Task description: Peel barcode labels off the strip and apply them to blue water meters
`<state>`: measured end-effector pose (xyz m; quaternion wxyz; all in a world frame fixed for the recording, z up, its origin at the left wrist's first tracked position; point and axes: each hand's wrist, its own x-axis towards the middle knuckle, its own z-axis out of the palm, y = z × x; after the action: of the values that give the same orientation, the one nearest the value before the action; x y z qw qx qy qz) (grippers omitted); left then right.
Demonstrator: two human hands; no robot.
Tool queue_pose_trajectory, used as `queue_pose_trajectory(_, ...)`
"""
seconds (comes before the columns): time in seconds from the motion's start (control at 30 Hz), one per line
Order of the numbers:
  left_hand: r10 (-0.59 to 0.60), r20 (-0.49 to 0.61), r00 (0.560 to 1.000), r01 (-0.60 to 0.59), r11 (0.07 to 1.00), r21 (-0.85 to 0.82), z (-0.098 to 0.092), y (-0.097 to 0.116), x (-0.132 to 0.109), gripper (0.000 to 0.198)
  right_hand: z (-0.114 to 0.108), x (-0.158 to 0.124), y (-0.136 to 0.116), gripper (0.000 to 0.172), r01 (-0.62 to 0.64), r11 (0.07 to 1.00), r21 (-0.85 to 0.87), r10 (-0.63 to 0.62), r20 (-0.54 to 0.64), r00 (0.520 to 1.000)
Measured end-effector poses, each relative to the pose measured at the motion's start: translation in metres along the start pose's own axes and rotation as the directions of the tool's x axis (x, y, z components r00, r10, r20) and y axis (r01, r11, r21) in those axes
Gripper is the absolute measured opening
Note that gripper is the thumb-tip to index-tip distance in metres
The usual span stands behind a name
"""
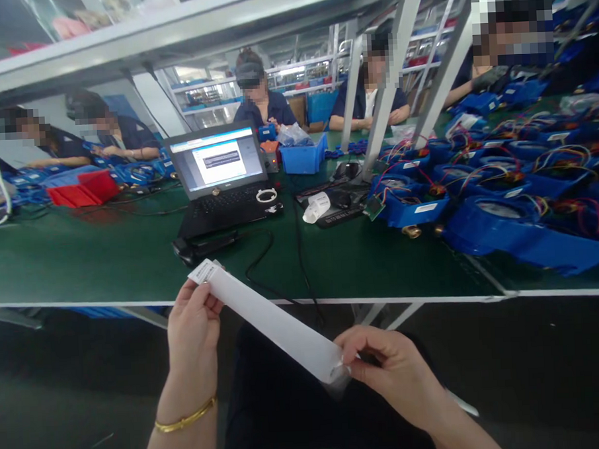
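A long white label strip stretches slantwise between my two hands, over my lap at the table's front edge. My left hand pinches its upper end, where a label with small printed text shows. The lower end curls where my right hand grips it between thumb and fingers. Just beyond my left hand, a black handheld scanner with a cable lies on the table. Behind it stands an open laptop with a lit screen. A white roll of labels rests right of the laptop.
Many blue housings with coloured wires crowd the right side of the green table. A blue bin and red bins stand farther back. Metal posts rise at the right. Several co-workers sit across the table.
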<state>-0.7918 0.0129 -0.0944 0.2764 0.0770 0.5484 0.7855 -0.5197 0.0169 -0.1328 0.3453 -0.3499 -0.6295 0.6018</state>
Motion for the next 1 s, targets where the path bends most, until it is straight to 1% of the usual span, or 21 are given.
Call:
queue_pose_trajectory(0.07, -0.009, 0.009, 1.000, 0.009, 1.000, 0.005, -0.001, 0.002, -0.001, 0.022, -0.009, -0.003, -0.003, 0.011, 0.055, 0.998, 0.011, -0.055, -0.059, 0.997)
queue_pose_trajectory(0.13, -0.036, 0.036, 0.999, 0.036, 0.999, 0.017, 0.000, 0.004, -0.005, 0.019, -0.018, -0.003, -0.008, 0.013, 0.143, 0.988, 0.055, -0.136, -0.119, 0.984)
queue_pose_trajectory(0.2, -0.081, 0.083, 0.993, 0.078, 0.996, 0.035, 0.004, 0.003, -0.014, 0.016, -0.023, 0.000, -0.016, 0.011, 0.213, 0.969, 0.128, -0.196, -0.136, 0.971)
queue_pose_trajectory(0.23, -0.108, 0.110, 0.988, 0.104, 0.994, 0.044, 0.007, 0.001, -0.021, 0.015, -0.022, 0.003, -0.020, 0.010, 0.225, 0.962, 0.155, -0.205, -0.137, 0.969)
queue_pose_trajectory(0.27, -0.138, 0.140, 0.980, 0.132, 0.990, 0.053, 0.010, -0.001, -0.028, 0.014, -0.019, 0.007, -0.025, 0.008, 0.217, 0.961, 0.169, -0.195, -0.138, 0.971)
queue_pose_trajectory(0.3, -0.170, 0.173, 0.970, 0.161, 0.985, 0.064, 0.014, -0.004, -0.036, 0.015, -0.013, 0.012, -0.031, 0.010, 0.188, 0.968, 0.169, -0.167, -0.133, 0.977)
queue_pose_trajectory(0.4, -0.256, 0.274, 0.927, 0.238, 0.966, 0.097, 0.022, -0.011, -0.059, 0.022, 0.008, 0.033, -0.042, 0.027, 0.087, 0.988, 0.128, -0.071, -0.122, 0.990)
queue_pose_trajectory(0.5, -0.299, 0.354, 0.886, 0.268, 0.954, 0.135, 0.027, -0.015, -0.076, 0.035, 0.025, 0.053, -0.047, 0.036, 0.062, 0.992, 0.111, -0.044, -0.159, 0.986)
queue_pose_trajectory(0.57, -0.311, 0.378, 0.872, 0.268, 0.950, 0.164, 0.028, -0.016, -0.082, 0.040, 0.031, 0.061, -0.048, 0.038, 0.039, 0.996, 0.086, -0.025, -0.160, 0.987)
queue_pose_trajectory(0.63, -0.310, 0.386, 0.869, 0.255, 0.949, 0.187, 0.028, -0.018, -0.085, 0.041, 0.033, 0.063, -0.048, 0.037, 0.008, 0.999, 0.032, -0.004, -0.148, 0.989)
queue_pose_trajectory(0.73, -0.289, 0.409, 0.865, 0.216, 0.952, 0.217, 0.027, -0.020, -0.087, 0.039, 0.032, 0.063, -0.049, 0.036, -0.010, 0.999, -0.040, 0.004, -0.141, 0.990)
queue_pose_trajectory(1.0, -0.281, 0.445, 0.850, 0.181, 0.950, 0.254, 0.024, -0.024, -0.089, 0.035, 0.028, 0.063, -0.051, 0.033, -0.029, 0.990, -0.140, 0.010, -0.135, 0.991)
